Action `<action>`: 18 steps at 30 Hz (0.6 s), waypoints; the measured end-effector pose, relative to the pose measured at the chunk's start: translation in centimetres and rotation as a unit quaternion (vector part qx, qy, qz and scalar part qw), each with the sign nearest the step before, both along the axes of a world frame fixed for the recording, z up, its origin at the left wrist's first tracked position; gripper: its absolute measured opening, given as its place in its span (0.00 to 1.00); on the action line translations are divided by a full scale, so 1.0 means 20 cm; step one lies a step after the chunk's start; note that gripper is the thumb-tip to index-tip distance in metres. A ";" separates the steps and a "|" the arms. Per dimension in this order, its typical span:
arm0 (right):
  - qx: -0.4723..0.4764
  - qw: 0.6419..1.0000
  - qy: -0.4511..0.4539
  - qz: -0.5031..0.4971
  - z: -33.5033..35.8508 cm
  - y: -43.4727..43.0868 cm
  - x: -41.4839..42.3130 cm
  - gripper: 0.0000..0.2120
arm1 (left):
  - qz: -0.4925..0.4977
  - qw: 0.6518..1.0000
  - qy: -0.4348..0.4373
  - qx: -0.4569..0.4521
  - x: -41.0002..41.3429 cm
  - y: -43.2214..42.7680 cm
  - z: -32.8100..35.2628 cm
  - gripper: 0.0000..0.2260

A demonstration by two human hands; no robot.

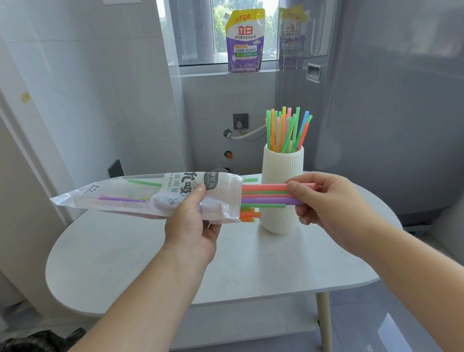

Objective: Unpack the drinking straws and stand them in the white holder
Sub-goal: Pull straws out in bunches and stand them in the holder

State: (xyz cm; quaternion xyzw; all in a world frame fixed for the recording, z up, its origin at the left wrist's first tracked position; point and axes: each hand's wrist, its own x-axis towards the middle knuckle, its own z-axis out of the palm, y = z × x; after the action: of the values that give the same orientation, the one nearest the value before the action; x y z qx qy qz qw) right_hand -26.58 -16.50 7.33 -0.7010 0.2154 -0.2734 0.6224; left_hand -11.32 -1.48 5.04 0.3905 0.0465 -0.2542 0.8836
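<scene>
A person's left hand (194, 225) grips a clear plastic straw packet (150, 200) held level above a white oval table (136, 264). The right hand (322, 200) pinches a small bunch of coloured straws (266, 196) half out of the packet's open end. Near the table's far edge stands a ribbed white holder (285, 195), with upright straws (288, 129) fanned inside it.
</scene>
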 end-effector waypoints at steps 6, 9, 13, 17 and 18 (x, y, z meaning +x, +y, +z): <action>0.216 0.970 -0.102 0.054 -0.04 0.07 0.03 0.16 | -0.003 1.000 0.002 -0.006 0.00 0.00 0.00 0.19; 0.260 0.955 -0.132 0.050 -0.04 0.12 0.07 0.18 | -0.015 1.000 0.007 -0.008 -0.01 0.00 0.00 0.16; 0.301 0.940 -0.157 0.003 -0.03 0.14 0.11 0.20 | -0.024 1.000 0.013 -0.008 -0.03 -0.02 0.01 0.15; 0.291 0.945 -0.145 -0.038 -0.04 0.16 0.15 0.17 | -0.023 0.999 0.025 -0.004 -0.05 -0.03 0.01 0.16; 0.280 0.949 -0.136 -0.045 -0.04 0.17 0.15 0.17 | -0.021 0.999 0.027 -0.003 -0.06 -0.03 0.01 0.16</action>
State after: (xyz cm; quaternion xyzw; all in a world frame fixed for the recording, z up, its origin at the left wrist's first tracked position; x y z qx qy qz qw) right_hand -23.50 -13.11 6.51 -0.4443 0.2283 -0.3227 0.8039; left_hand -12.43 -1.99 5.26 0.3814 0.0615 -0.2836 0.8777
